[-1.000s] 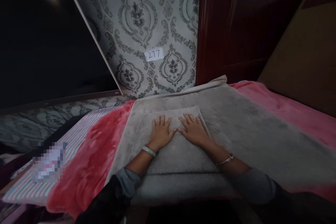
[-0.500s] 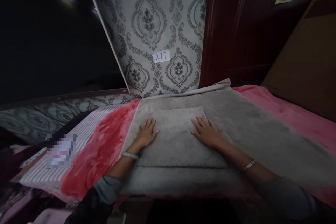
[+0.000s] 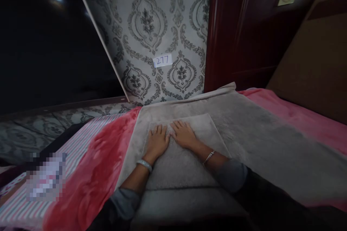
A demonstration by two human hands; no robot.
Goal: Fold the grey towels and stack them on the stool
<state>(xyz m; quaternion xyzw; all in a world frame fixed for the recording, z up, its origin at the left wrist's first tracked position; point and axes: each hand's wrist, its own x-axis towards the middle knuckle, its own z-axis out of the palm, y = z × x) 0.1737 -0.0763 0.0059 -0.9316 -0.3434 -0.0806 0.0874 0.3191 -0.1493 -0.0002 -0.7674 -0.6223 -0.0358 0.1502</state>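
A grey plush cloth (image 3: 187, 169), folded into a flat rectangle, lies on a larger grey plush blanket (image 3: 260, 144). My left hand (image 3: 157, 140) rests palm down on the folded cloth with its fingers spread. Beside it, my right hand (image 3: 183, 134) is also flat on the cloth, fingers apart, its thumb close to the left thumb. Neither hand grips anything. Under the grey blanket, a red and pink plush blanket (image 3: 103, 151) shows at the left and a pink part (image 3: 298, 110) at the right.
A striped sheet (image 3: 78, 148) lies at the left, with a pixelated item (image 3: 46, 178) on it. Behind stand a large dark screen (image 3: 54, 50), a patterned wall with a "277" label (image 3: 162, 60), and a dark red wooden panel (image 3: 244, 36). A brown cardboard-like panel (image 3: 317, 57) leans at right.
My right hand has slid left across the folded cloth to lie beside my left hand. The left hand stays flat on the cloth. The view has shifted slightly.
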